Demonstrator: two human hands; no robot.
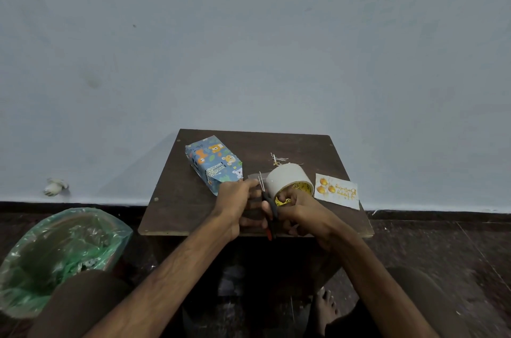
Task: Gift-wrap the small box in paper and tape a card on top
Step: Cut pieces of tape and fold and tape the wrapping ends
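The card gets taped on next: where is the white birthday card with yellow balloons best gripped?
Pinch the white birthday card at its right edge, from the right: it lies flat, and that edge seems to reach the dark wooden table's rim, letting a thumb slip under.

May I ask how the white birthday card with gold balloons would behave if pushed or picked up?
The white birthday card looks thin and lies flat, so it is probably light and bendy. On the dark wooden table it would likely slide easily; it sits near the right edge, so a push might send it off.
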